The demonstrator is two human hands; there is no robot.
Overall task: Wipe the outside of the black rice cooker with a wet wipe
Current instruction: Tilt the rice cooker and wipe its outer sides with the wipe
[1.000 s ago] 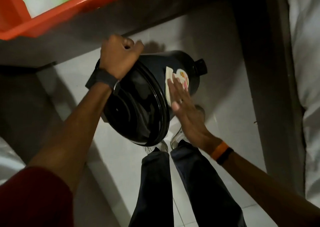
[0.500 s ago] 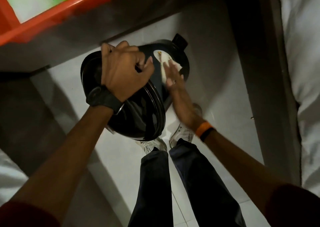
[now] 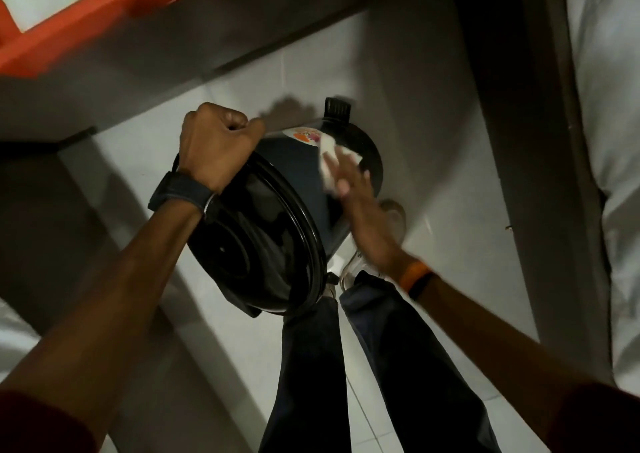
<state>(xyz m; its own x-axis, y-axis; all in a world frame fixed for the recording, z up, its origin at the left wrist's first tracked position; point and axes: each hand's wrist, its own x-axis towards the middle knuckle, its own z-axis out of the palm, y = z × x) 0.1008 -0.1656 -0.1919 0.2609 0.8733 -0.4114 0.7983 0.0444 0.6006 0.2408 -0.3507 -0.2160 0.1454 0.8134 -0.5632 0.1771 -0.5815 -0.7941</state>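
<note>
Head view looks straight down on a round black rice cooker (image 3: 294,189) with a glossy lid, held up in the air above a pale tiled floor (image 3: 433,113), tipped so the lid faces the person and the dark body points away. The left hand (image 3: 216,144), a black watch on its wrist, is clenched in a tight fist at the cooker's upper left rim; what it grips there is hidden under the fingers, presumably a handle. The right hand (image 3: 360,207), with an orange and black band at the wrist, lies flat and open against the cooker's right flank, fingers spread and somewhat blurred. Under those fingers sits a small white wet wipe (image 3: 329,162), pressed onto the dark side wall just below a colourful round sticker (image 3: 304,136). A black ribbed handle tab (image 3: 336,108) sticks out at the far end of the body. So the cooker hangs between the two hands, left above it, right alongside. Below it show dark trouser legs (image 3: 311,366) and pale shoes. An orange plastic tray (image 3: 79,27) occupies the upper left corner, and white bedding (image 3: 606,106) runs down the right edge.
</note>
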